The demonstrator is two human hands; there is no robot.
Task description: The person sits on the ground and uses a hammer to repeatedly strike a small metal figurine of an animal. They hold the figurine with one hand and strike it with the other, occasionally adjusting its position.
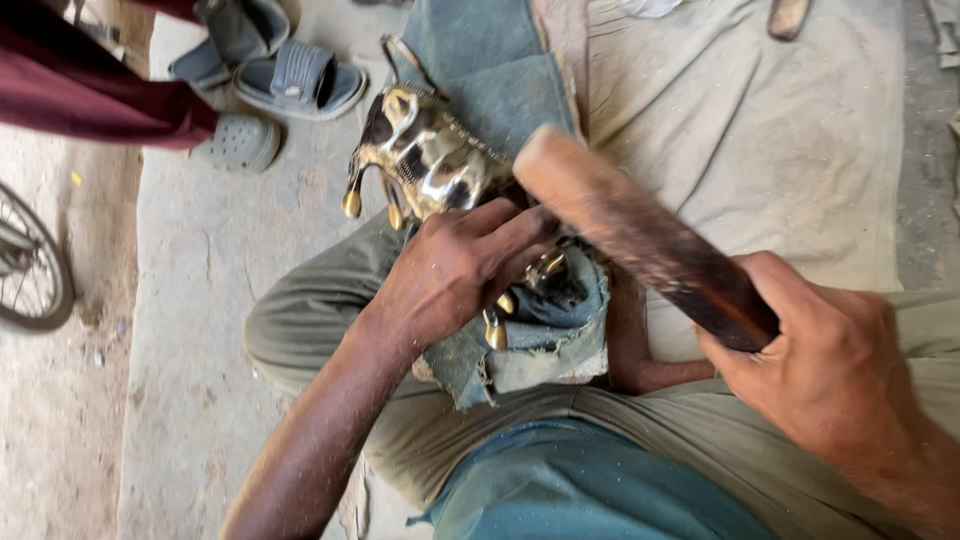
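The person is sitting on the floor and working a shiny brass piece [425, 160], which is lying on a blue denim cloth [520, 330] across the lap. The left hand [455, 265] is pressing down on it, fingers curled close together over the metal and cloth. The right hand [825, 370] is wrapped tight around a wooden stick [640, 235], whose far end is hanging just over the piece. Judging by this, the shaping stroke is under way; it calls for a steady hold.

Metal figure [425, 155] rested on cloth [520, 330] over lap; left hand [455, 265] pressed on it; stick [640, 235] gripped by right hand [835, 375]; sandals [265, 65] behind.
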